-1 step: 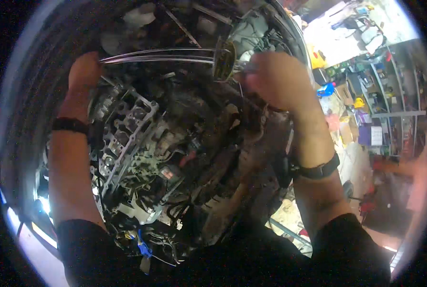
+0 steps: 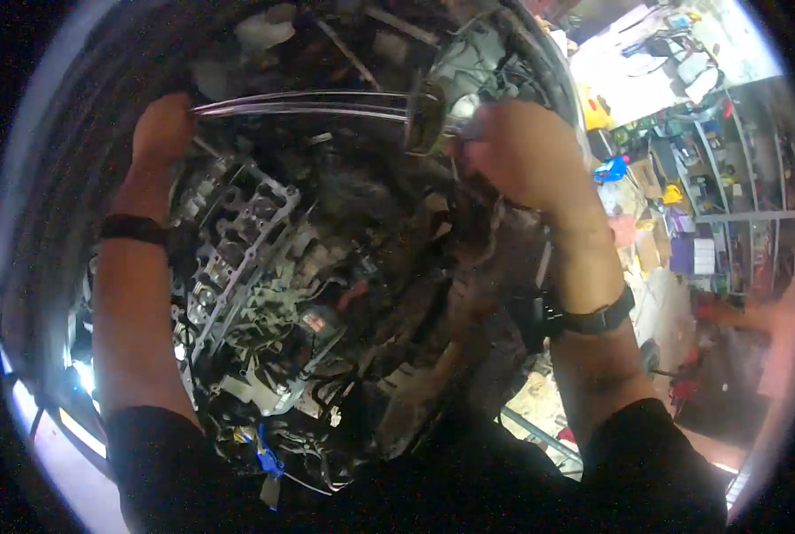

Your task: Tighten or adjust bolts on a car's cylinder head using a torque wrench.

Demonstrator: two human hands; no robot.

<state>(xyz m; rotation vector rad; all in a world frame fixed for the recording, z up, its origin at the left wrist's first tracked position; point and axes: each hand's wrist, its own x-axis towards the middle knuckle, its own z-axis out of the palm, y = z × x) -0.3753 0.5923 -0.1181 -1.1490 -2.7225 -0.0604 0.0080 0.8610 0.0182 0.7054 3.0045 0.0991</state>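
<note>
A beam torque wrench point(image 2: 308, 101) lies across the upper part of the engine bay, its thin shiny rods running from hand to hand. At its head end my left hand point(image 2: 163, 129) is closed, over an extension bar point(image 2: 210, 149) that slants down toward the cylinder head. My right hand point(image 2: 518, 147), slightly blurred, is wrapped round the handle end, just beyond the scale plate point(image 2: 427, 120). Below and between my arms is the bare metal cylinder head point(image 2: 246, 222), with round openings along it. My left fingers hide the wrench's head.
Hoses, wiring and brackets crowd the engine bay point(image 2: 371, 294). A blue connector or clip point(image 2: 268, 458) sits near its front. To the right are a white worktop point(image 2: 629, 80), shelves with boxes and bottles point(image 2: 718, 169), and a blue bottle point(image 2: 611, 169).
The view has shifted slightly, moving most of the scene a little to the right. Both hands keep their hold on the torque wrench, which shows no clear turn.
</note>
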